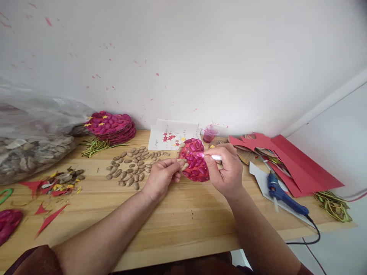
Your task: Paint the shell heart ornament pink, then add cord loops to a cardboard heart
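My left hand pinches the left edge of a round disc covered with peanuts in their shells. Most of these are painted shiny magenta; a few at the left edge stay bare tan. In my right hand is a paintbrush with a white handle, its magenta tip touching the disc's middle. Loose peanuts lie left of my left hand. Behind the disc, a small clear cup holds magenta paint. Red and yellow stars rest on white paper.
At the back left stands a stack of magenta discs, beside a clear bag of peanuts. Paper scraps lie at left. To the right are a blue glue gun with a cord, red card and green strings.
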{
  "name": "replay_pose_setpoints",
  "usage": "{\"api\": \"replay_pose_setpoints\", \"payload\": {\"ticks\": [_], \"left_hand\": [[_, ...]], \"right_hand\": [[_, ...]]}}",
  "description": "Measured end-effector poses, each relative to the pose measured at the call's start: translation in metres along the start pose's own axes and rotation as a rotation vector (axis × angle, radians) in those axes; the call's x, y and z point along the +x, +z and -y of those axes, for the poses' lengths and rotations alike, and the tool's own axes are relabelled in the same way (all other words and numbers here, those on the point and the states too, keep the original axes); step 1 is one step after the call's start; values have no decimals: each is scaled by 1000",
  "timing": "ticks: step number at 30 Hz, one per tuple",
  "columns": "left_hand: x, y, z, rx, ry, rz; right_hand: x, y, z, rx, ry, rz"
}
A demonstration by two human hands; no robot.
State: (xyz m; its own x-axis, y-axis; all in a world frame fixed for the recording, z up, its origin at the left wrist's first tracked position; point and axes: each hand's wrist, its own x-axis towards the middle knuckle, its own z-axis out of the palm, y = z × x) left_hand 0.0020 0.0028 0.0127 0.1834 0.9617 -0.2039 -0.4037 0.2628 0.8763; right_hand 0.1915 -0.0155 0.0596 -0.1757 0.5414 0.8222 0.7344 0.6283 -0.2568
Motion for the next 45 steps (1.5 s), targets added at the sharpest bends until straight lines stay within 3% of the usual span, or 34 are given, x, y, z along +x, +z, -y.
{"api": "replay_pose_setpoints", "payload": {"ticks": [19,25,34,38,45], "left_hand": [[-1,1,-1,33,8,10],[-1,1,-1,43,11,5],[1,-1,1,50,5,14],[-1,-2,0,162,31,25],[-6,-3,-6,549,262,41]], "right_hand": [[-1,2,-4,39,35,-34],[-1,3,-1,15,-28,44],[0,1,0,-12,-56,40],[-1,4,1,-24,-81,52],[-2,5,5,-37,-87,20]]}}
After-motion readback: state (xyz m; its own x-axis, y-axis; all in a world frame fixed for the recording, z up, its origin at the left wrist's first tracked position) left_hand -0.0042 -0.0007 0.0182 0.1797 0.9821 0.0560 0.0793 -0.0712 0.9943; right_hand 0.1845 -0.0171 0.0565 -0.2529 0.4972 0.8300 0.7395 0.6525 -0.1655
